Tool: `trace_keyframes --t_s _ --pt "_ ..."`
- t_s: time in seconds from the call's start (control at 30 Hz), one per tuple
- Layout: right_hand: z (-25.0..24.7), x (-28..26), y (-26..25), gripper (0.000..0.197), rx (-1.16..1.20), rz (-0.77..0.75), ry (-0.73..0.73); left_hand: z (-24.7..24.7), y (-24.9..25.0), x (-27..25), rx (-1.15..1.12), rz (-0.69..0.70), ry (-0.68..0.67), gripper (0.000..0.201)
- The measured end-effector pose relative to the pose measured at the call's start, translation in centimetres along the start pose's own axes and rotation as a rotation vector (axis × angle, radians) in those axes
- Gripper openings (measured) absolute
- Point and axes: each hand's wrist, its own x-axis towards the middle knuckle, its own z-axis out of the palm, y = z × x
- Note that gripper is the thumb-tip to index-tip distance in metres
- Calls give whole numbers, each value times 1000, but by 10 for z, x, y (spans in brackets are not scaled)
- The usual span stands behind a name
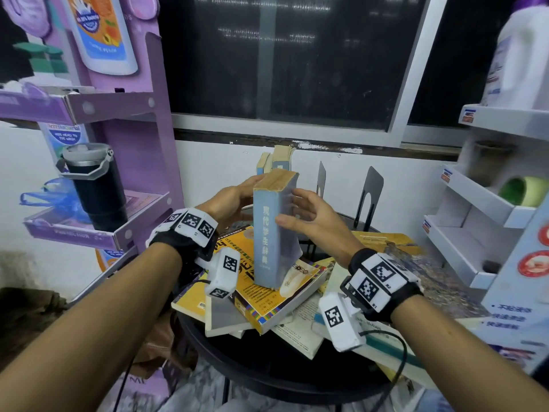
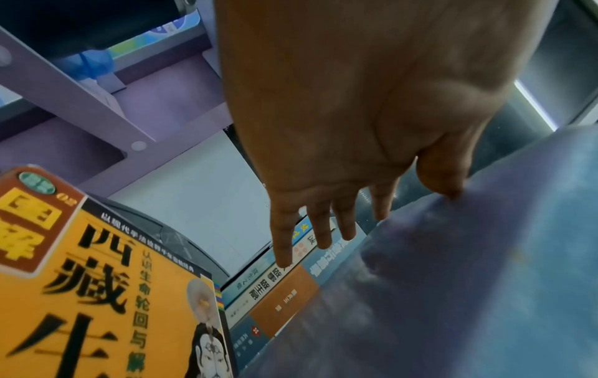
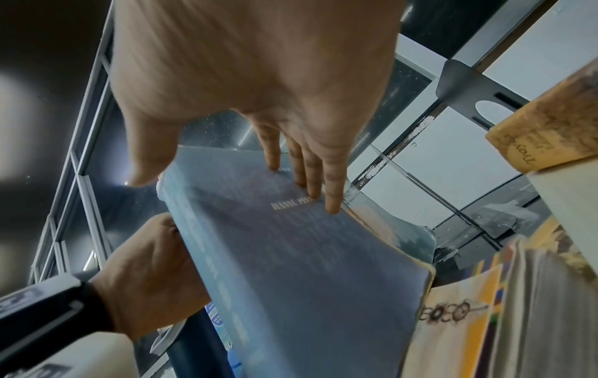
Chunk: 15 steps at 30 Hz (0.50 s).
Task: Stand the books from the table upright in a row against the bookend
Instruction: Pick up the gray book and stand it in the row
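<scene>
A thick blue book (image 1: 267, 233) stands upright with its lower end on a yellow book (image 1: 267, 304) atop the pile. My left hand (image 1: 231, 200) lies flat against its left cover, fingers (image 2: 320, 230) straight and thumb touching the blue book (image 2: 453, 281). My right hand (image 1: 307, 214) holds the other side, thumb across the spine and fingertips (image 3: 331, 202) on the cover of the blue book (image 3: 291, 255). Behind it, a few books (image 1: 279, 162) stand upright. Two black bookends (image 1: 371, 185) stand at the back right.
Several more books lie in a loose heap on the round black table (image 1: 267, 367). A purple display shelf (image 1: 89, 230) with a black tumbler (image 1: 98, 191) stands on the left. A white shelf unit (image 1: 475, 209) stands on the right, and a wall with a window is behind.
</scene>
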Motion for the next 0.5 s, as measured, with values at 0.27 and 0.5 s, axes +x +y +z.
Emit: trace_keyframes --t_s 0.27,0.5 --pt "-5 0 -13 91 -37 4 -7 8 1 11 9 -6 -74 62" --pt "-12 -4 -21 75 -210 -61 163 14 -1 20 -53 37 1 63"
